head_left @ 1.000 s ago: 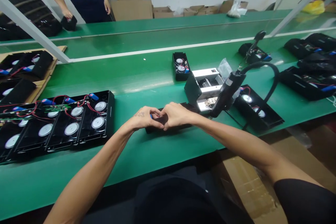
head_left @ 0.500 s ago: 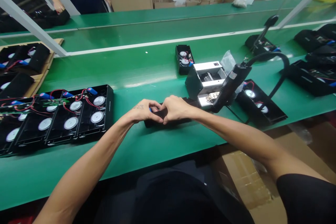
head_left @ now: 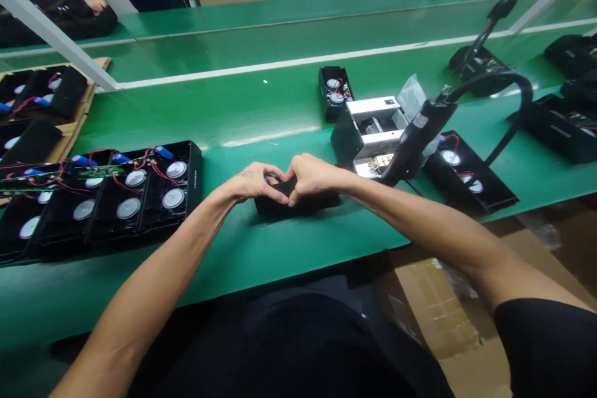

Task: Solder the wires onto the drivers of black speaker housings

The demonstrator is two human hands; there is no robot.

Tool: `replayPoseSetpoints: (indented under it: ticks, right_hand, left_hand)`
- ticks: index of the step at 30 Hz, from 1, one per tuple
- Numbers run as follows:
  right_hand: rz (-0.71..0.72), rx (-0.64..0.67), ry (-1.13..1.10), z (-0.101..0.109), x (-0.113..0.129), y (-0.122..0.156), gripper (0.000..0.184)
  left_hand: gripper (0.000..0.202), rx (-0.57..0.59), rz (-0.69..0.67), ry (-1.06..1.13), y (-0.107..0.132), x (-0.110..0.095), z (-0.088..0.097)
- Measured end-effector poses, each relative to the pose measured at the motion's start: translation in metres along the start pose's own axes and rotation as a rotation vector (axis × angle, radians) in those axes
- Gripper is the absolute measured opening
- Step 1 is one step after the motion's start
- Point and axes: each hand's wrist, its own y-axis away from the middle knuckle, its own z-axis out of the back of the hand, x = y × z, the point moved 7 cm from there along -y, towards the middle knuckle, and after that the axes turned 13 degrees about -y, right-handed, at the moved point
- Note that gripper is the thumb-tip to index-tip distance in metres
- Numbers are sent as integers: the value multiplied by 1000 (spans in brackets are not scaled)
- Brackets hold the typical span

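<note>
A black plastic housing (head_left: 321, 202) lies on the green bench in front of me. My left hand (head_left: 254, 181) and my right hand (head_left: 311, 176) meet over its left end, fingers curled and fingertips pressed together. A small blue part (head_left: 265, 180) shows between the fingers of my left hand. What my right fingers hold is hidden. Most of the housing's top is covered by my hands.
Black housings with white discs and red wires (head_left: 135, 189) lie at left. A black-and-white box (head_left: 370, 137) and a black hand tool on a cable (head_left: 413, 140) stand right of my hands. More housings (head_left: 471, 177) lie at right. Another person's hand (head_left: 96, 3) rests at far left.
My hands stay together on the housing with hardly any shift. The view has tilted down slightly, so everything sits a little higher in frame.
</note>
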Motion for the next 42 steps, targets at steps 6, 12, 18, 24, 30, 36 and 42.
replayPoseSetpoints:
  ticks: [6,12,18,24,30,36,42]
  right_hand:
    - [-27,-80,29,-5,0,6,35]
    - [71,22,-1,3,-1,-7,35]
    - [60,112,-24,12,-1,-20,32]
    - [42,70,-18,11,-2,-18,36]
    - [21,43,-35,4,-7,-18,38]
    - [50,-15,59,-2,1,-1,41]
    - [304,-524,-44,3,4,90,36]
  left_hand:
    - [55,-13,12,30,4,0,-5]
    - [60,-39,58,20,-6,4,5]
    - [59,-2,58,81,-15,9,10]
    - [60,-10,40,36,-13,7,9]
    - [55,-33,27,12,-9,5,6]
    - [51,-38,-5,25,-1,3,-1]
    - [39,-99,-112,-169,26,-3,-25]
